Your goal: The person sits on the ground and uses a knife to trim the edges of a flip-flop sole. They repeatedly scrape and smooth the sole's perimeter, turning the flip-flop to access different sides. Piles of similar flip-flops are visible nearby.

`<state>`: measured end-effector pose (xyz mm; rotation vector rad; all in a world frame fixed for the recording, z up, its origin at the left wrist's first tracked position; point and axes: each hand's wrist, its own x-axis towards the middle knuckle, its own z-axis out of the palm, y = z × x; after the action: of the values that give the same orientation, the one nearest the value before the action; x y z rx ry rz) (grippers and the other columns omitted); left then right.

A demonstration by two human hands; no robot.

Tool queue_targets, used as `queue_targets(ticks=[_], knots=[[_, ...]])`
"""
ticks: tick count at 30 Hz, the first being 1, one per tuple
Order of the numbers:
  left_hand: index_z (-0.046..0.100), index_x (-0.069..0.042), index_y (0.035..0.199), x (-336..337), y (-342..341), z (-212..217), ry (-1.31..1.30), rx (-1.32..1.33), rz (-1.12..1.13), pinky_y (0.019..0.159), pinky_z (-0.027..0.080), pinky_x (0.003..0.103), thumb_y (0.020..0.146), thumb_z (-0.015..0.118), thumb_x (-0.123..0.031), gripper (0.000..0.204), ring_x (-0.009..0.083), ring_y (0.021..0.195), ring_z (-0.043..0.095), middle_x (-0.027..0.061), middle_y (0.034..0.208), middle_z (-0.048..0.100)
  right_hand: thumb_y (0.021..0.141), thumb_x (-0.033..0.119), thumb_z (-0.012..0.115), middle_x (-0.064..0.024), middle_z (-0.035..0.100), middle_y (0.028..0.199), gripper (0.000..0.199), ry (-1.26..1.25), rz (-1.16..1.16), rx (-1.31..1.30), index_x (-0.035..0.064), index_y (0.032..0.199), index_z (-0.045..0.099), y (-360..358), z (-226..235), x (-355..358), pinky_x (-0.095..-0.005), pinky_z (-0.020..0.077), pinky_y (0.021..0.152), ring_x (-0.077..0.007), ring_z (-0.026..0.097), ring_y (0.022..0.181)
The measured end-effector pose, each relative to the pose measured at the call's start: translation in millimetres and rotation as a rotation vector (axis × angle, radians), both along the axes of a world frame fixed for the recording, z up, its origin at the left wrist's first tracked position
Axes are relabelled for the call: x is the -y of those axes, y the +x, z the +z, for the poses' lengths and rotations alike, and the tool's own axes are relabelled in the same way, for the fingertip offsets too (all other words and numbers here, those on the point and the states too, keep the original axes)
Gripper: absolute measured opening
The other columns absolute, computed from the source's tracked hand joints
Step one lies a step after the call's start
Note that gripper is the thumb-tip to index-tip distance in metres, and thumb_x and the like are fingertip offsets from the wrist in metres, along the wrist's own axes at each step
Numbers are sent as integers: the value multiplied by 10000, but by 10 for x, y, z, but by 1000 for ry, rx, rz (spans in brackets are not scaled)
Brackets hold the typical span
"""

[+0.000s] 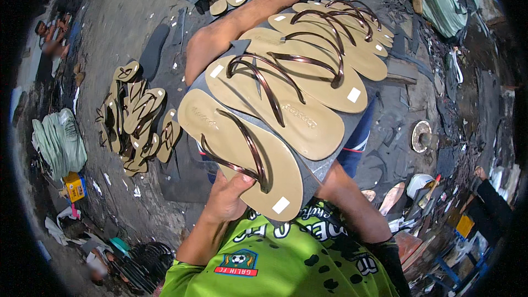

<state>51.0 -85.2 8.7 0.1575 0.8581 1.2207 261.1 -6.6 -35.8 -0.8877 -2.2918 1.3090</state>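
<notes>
My left hand [229, 197] is closed on the near edge of a tan flip-flop [242, 146], its thumb on top beside the brown strap. The flip-flop is tilted, a small white sticker at its heel. My right hand [334, 182] reaches under the near edge of a dark board [316, 169]; its fingers are hidden. On the board, over my lap, a second tan flip-flop [313, 132] lies right beside the held one. Beyond it, several more lie in an overlapping row, including a flip-flop [352, 80] with a white sticker. All have glossy brown straps.
A heap of tan flip-flops [137, 115] lies on the floor at left, near a dark sole [155, 49]. A bent bare leg [236, 25] crosses behind the row. Pale green sacks [59, 143] stand at far left. A brush [430, 191] and a round metal piece [422, 136] lie at right among scraps.
</notes>
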Motion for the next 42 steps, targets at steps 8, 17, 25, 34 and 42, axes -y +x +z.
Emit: queue_targets(ticks=[8,17,25,34,42], knots=[[247,-79,1418,84,-108,-114,-131,69,-76,1011,425,423,780,614,4,741,241,1204,503,128,1304,481,867,252,573,-206,595,1040,304,246,-84,-59,33,1077,593,-338,-186,-237,-458,435,875,-391,562,965],[252,-22,1411,-34,-68,74,-45,-126,-133,1030,397,378,854,587,22,651,205,1204,484,135,1306,471,898,255,533,-212,576,882,250,259,-112,86,19,962,584,-725,-33,-319,-450,442,760,-379,554,808],[393,15,1341,219,-94,-39,-35,-90,-39,996,420,348,825,664,-57,587,186,1149,525,126,1249,545,925,258,497,-217,559,742,271,276,-78,106,7,860,576,-753,35,-48,-443,447,658,-370,548,668],[493,-8,1234,606,-430,5,17,-490,-271,973,402,377,760,774,-205,586,201,1081,527,91,1140,570,985,305,438,-132,618,753,367,-374,16,-197,-18,924,600,-1244,59,-367,-361,470,646,-223,585,660],[370,15,1346,-90,-631,93,326,-297,-19,993,412,381,877,648,-262,612,226,1154,536,131,1260,537,838,165,701,-125,621,926,384,-575,-136,-333,-72,1106,563,-509,648,68,-295,477,737,-127,575,836]])
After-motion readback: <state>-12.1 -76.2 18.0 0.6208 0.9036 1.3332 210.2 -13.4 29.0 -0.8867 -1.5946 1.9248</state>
